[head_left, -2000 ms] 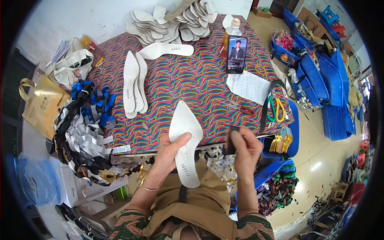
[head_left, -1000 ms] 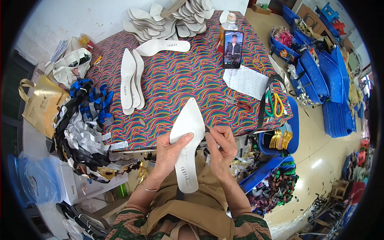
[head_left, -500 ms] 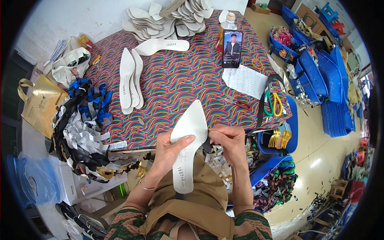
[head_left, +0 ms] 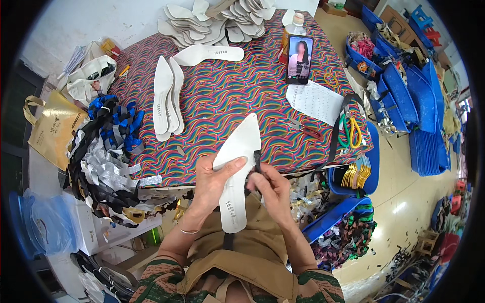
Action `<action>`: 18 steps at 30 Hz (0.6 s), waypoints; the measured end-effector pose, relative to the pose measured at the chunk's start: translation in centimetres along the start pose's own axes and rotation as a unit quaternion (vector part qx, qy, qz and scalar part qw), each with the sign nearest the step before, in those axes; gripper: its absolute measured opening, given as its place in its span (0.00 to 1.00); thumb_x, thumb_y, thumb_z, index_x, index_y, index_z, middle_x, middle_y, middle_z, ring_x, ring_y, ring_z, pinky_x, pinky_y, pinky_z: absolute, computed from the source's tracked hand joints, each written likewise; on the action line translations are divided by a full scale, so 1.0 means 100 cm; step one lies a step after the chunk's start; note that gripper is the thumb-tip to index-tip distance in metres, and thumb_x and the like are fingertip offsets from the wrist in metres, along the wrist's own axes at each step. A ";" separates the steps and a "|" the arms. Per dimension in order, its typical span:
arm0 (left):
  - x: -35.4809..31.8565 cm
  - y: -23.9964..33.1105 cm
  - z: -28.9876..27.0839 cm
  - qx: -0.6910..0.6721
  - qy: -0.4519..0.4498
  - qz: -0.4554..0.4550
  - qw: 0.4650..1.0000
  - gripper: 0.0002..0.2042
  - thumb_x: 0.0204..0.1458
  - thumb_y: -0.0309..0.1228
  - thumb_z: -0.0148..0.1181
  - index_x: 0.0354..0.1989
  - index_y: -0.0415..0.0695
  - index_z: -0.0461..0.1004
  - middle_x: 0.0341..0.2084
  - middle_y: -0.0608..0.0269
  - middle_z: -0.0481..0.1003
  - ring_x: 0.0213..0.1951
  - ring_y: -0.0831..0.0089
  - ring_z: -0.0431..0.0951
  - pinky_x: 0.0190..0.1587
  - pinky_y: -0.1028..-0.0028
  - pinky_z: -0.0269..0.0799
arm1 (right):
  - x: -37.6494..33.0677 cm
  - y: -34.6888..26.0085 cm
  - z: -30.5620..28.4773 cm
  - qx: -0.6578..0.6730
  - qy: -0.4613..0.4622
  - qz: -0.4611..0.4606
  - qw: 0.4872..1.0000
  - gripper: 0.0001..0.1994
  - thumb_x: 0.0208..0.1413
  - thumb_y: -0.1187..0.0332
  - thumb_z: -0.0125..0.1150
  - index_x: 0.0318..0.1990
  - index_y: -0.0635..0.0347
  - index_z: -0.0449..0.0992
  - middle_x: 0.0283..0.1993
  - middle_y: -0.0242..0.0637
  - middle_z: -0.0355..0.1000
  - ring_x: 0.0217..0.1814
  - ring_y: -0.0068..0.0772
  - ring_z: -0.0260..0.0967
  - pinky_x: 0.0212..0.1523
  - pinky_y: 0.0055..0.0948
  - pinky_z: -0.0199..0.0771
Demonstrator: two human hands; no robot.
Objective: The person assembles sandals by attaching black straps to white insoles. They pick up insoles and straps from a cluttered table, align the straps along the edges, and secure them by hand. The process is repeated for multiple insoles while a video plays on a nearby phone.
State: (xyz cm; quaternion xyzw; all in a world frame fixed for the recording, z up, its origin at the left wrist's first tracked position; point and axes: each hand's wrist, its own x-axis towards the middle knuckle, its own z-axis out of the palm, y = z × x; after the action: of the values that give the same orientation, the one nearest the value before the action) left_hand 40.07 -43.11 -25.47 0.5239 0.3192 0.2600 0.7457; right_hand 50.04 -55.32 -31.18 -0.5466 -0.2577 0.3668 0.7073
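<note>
My left hand [head_left: 212, 184] grips a white pointed insole [head_left: 240, 144] above my lap, its thumb flat on the upper face. The insole's tip points away from me and its narrow heel end hangs toward my apron. Along its right edge a black strip [head_left: 257, 159] lies against the insole. My right hand [head_left: 271, 192] is closed beside that edge, with the strip running into its fingers; the fingertips are partly hidden. Several matching insoles lie on the patterned tablecloth [head_left: 222, 101]: a small stack [head_left: 161, 101], a single insole [head_left: 209, 54] and a large pile [head_left: 187, 25] at the back.
A phone [head_left: 299, 59] leans on a bottle [head_left: 297, 22] beside a paper sheet [head_left: 316, 102]. Red-handled snips [head_left: 305, 129] and green-and-yellow scissors [head_left: 356, 134] lie at the right. Black, silver and blue strips [head_left: 103, 166] hang at the left; blue bins [head_left: 404, 96] stand at the right.
My right hand has moved down and left along the insole's edge, and more of the black strip shows against it. The insole has shifted slightly away from me. The phone's picture has changed.
</note>
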 end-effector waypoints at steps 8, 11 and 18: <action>0.002 -0.009 0.003 -0.045 0.023 -0.023 0.998 0.10 0.55 0.29 0.64 0.37 0.34 0.80 0.27 0.60 0.81 0.24 0.79 0.78 0.25 0.80 0.71 | -0.020 0.033 0.008 -0.154 0.044 -0.067 0.985 0.07 0.61 0.77 0.53 0.43 0.68 0.76 0.26 0.35 0.71 0.28 0.20 0.67 0.30 0.23 0.68; 0.005 -0.016 0.004 -0.082 0.015 -0.025 0.996 0.10 0.55 0.29 0.64 0.37 0.34 0.80 0.28 0.59 0.81 0.25 0.77 0.79 0.26 0.79 0.73 | -0.026 0.026 0.013 -0.119 0.019 -0.024 0.992 0.07 0.63 0.77 0.53 0.43 0.69 0.76 0.32 0.29 0.74 0.34 0.14 0.66 0.34 0.19 0.68; 0.005 -0.012 0.008 -0.060 -0.041 -0.016 0.997 0.11 0.56 0.27 0.63 0.43 0.32 0.77 0.32 0.54 0.81 0.30 0.74 0.81 0.32 0.75 0.78 | -0.025 0.012 0.005 -0.148 0.003 -0.035 0.988 0.07 0.61 0.76 0.53 0.43 0.69 0.75 0.25 0.37 0.67 0.28 0.21 0.63 0.30 0.26 0.66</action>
State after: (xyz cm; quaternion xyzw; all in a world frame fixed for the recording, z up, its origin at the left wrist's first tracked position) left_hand 41.05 -43.65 -26.47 0.4827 0.2809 0.2453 0.7924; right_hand 47.84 -56.90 -32.11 -0.6372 -0.3263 0.2980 0.6314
